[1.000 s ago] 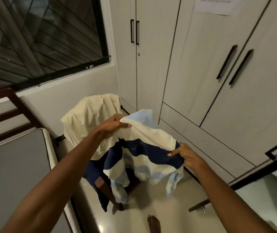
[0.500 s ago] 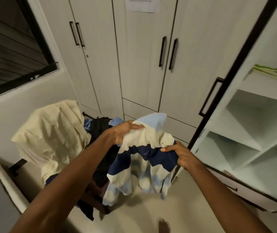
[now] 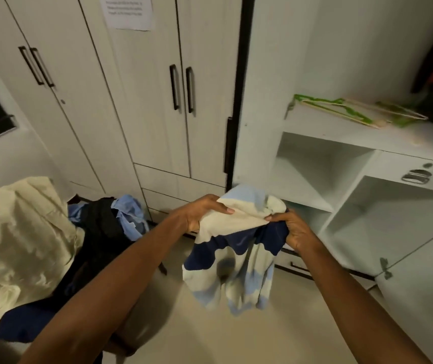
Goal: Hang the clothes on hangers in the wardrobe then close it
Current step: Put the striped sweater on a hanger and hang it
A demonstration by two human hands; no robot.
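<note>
Left hand (image 3: 199,212) gripped the top edge of the striped shirt (image 3: 232,261), fingers curled over the cream band. Right hand (image 3: 290,229) pinched the same edge just beside it, thumb on top. I saw the shirt hanging bunched between them, above the floor (image 3: 210,334), in front of the open wardrobe (image 3: 323,153). Green hangers (image 3: 341,111) lay on its upper shelf. Clothes pile (image 3: 52,245) sat off to the left.
</note>
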